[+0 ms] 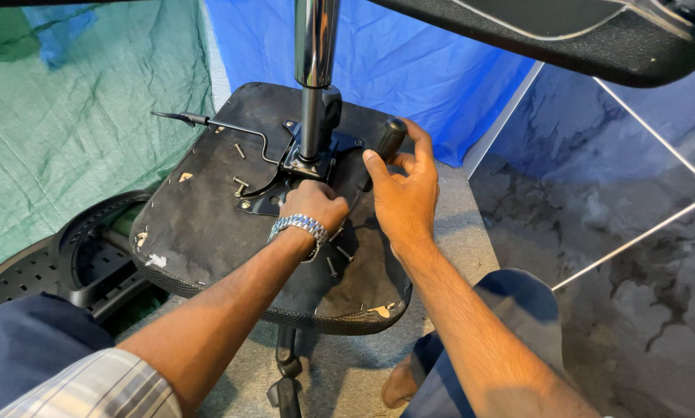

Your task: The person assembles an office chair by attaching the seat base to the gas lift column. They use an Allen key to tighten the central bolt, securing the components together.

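Head view: left hand (314, 203) sits closed on the black metal plate (285, 174) mid-seat; right hand (404, 190) grips a black round handle (390, 138).

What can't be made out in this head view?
- Left hand fingertips: curled under on the metal bracket, so what they grip is hidden.
- Tool tip below the black handle: covered by the right hand.
- Chrome column: top cut off by the frame edge.
- Loose screws on the seat underside: too small to tell heads.
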